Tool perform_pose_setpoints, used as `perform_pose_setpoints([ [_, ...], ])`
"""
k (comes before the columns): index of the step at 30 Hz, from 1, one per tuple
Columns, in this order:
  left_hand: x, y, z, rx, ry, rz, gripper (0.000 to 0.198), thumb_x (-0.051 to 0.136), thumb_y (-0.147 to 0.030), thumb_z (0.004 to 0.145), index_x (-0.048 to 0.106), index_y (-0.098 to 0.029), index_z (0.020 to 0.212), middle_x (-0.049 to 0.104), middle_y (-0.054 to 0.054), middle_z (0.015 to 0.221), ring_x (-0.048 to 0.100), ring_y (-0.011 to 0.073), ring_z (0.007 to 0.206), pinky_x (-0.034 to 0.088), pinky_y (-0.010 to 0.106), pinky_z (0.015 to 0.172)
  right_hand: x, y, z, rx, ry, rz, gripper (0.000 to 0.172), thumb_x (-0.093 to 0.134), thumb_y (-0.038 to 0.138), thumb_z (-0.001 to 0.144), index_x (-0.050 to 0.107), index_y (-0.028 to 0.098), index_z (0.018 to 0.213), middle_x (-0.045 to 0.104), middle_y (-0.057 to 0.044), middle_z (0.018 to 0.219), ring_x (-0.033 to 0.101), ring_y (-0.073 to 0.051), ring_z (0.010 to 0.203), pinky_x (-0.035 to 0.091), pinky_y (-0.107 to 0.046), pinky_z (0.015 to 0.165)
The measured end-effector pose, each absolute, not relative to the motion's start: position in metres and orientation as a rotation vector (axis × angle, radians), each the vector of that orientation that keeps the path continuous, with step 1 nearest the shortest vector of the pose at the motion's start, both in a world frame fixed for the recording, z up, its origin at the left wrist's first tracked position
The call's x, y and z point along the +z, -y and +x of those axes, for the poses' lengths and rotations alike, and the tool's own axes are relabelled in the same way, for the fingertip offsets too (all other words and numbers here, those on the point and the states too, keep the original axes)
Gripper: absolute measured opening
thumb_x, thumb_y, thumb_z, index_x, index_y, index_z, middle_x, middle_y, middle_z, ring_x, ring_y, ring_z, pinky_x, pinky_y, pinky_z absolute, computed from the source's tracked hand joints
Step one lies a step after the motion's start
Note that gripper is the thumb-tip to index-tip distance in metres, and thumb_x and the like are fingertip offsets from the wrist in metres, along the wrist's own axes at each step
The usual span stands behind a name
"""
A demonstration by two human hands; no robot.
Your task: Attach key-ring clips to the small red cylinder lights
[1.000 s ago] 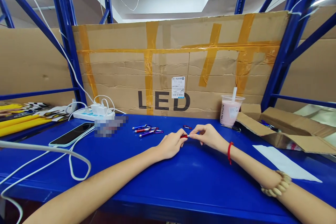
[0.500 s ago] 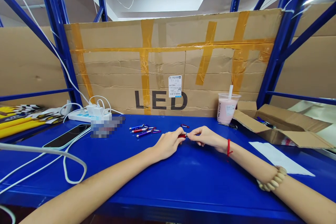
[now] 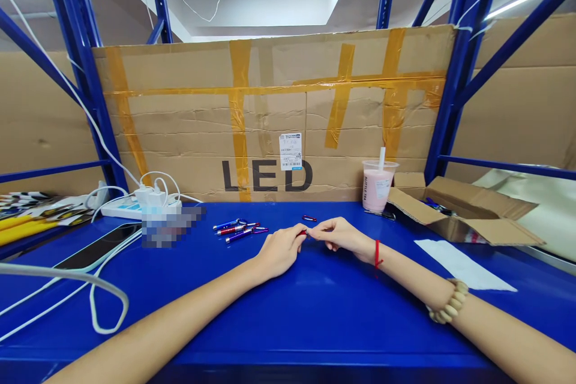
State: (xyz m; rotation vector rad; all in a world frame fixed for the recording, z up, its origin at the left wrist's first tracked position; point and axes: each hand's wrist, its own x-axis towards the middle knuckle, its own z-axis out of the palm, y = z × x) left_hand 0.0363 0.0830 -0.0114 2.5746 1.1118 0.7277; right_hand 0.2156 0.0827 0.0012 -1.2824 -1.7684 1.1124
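Over the middle of the blue shelf, my left hand [image 3: 278, 252] is closed round a small red metal tube [image 3: 303, 232], mostly covered by the fingers. My right hand [image 3: 338, 234] is pinched at the tube's right end; the tiny part between its fingertips is too small to make out. Just behind the hands lies a short red piece [image 3: 309, 218]. To the left rest several slim metal tubes in red, blue and purple, among them a purple tube [image 3: 238, 236] and a red tube [image 3: 231, 230], some with small clips.
A pink drink cup [image 3: 377, 186] with a straw stands behind my right hand. Farther right are an open cardboard box [image 3: 472, 207] and a white paper sheet [image 3: 463, 265]. At left lie a phone [image 3: 99, 247], white cables and a power strip [image 3: 119, 208]. A large cardboard panel [image 3: 202, 144] closes the back.
The whole view has shifted slightly, so things sit farther left. Both hands keep their hold at the red tube, and less of it shows between them now.
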Motion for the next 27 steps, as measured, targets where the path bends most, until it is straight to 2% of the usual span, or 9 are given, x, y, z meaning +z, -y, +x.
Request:
perform_pose_setpoints([
  [6, -0.012, -0.083, 0.038, 0.738, -1.193, 2.530, 0.013, 0.033, -0.018, 0.094, 0.045, -0.020, 0.098, 0.051, -0.006, 0.071, 0.048, 0.0065, 0.065, 0.027, 0.015, 0.056, 0.002, -0.087, 0.217, 0.746, 1.931, -1.216, 0.044, 0.058, 0.053, 0.063, 0.064, 0.011, 0.075, 0.057, -0.003, 0.062, 0.042, -0.005, 0.040, 0.031, -0.017, 0.039],
  [10, -0.010, -0.081, 0.038, 0.745, -1.210, 2.540, 0.013, 0.031, -0.017, 0.094, 0.044, -0.018, 0.093, 0.050, -0.006, 0.071, 0.047, 0.0066, 0.065, 0.028, 0.015, 0.057, 0.003, -0.088, 0.219, 0.529, 1.988, -1.157, 0.039, 0.060, 0.050, 0.064, 0.063, 0.014, 0.079, 0.059, -0.002, 0.067, 0.046, -0.005, 0.040, 0.034, -0.018, 0.041],
  [16, -0.009, -0.081, 0.038, 0.683, -1.210, 2.550, 0.014, 0.031, -0.017, 0.094, 0.045, -0.017, 0.092, 0.051, -0.005, 0.072, 0.048, 0.0069, 0.066, 0.026, 0.015, 0.056, 0.003, -0.089, 0.223, 0.375, 2.058, -1.078, 0.034, 0.057, 0.049, 0.067, 0.065, 0.017, 0.076, 0.058, -0.003, 0.078, 0.046, -0.004, 0.041, 0.034, -0.019, 0.044],
  [27, -0.007, -0.076, 0.037, 0.515, -1.118, 2.702, 0.014, 0.031, -0.021, 0.094, 0.045, -0.020, 0.099, 0.051, -0.004, 0.075, 0.047, 0.0091, 0.065, 0.026, 0.014, 0.055, 0.010, -0.085, 0.230, 0.287, 2.263, -1.017, 0.031, 0.057, 0.047, 0.069, 0.065, 0.017, 0.068, 0.055, -0.001, 0.073, 0.045, -0.004, 0.042, 0.033, -0.019, 0.046],
])
